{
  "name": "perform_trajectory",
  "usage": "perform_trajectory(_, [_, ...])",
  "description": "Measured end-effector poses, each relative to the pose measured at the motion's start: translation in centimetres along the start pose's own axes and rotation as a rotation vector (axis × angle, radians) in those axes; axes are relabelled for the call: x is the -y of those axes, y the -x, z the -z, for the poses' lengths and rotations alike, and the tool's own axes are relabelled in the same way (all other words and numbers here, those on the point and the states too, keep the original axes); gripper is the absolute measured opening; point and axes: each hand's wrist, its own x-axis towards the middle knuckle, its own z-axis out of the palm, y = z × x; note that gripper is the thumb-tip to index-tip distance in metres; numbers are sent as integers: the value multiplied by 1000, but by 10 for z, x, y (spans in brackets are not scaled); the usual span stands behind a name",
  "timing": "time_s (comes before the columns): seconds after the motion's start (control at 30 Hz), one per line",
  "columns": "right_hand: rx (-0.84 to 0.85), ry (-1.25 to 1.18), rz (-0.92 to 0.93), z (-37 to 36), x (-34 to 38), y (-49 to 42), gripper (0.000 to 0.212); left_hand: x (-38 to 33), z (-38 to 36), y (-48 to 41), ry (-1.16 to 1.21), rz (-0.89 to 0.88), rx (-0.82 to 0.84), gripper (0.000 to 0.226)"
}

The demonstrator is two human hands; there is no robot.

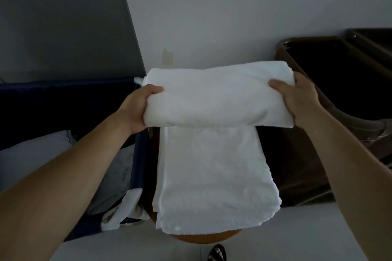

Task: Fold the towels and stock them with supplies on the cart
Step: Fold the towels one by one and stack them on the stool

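Observation:
A white towel [214, 99] is held up in front of me, folded over at the top, with its lower part hanging down over a round brown surface [203, 238]. My left hand [137, 108] grips the towel's left end, thumb on top. At the towel's right end my right hand [301, 99] grips it the same way. A dark brown cart [314, 65] with an open top tray stands at the right, just beyond my right hand.
A dark blue fabric bin [63, 99] stands at the left with grey and white linen [42, 154] inside. A white wall is behind. A foot in a black sandal [216, 253] shows on the pale floor at the bottom.

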Motion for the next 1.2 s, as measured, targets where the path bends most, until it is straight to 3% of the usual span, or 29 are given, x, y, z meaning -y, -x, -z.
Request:
perform_trajectory(0.17, [74,104,-135,-2,-76,35,46,106,18,15,-28,187,-89,29])
perform_trajectory(0.3, [215,325,-470,-14,-167,92,61,209,39,36,-234,438,-122,35])
perform_trajectory(0.37, [206,407,-554,-21,-190,106,60,232,40,37,-288,421,-178,39])
perform_trajectory(0.5, [160,567,-531,-33,-189,95,60,229,28,28,-501,296,-298,42])
perform_trajectory(0.67, [161,546,-440,-30,-176,75,50,207,17,19,-579,141,-352,42])
perform_trajectory(0.8, [180,469,-518,-26,-173,76,44,185,21,13,-292,381,-241,43])
perform_trajectory(0.93, [192,363,-644,-24,-187,90,50,204,33,24,-274,530,-190,50])
perform_trajectory(1.07, [180,444,-530,-32,-179,85,52,215,28,24,-332,372,-257,41])
perform_trajectory(1.2, [74,455,-263,-34,-157,77,40,199,7,19,-443,100,-326,33])
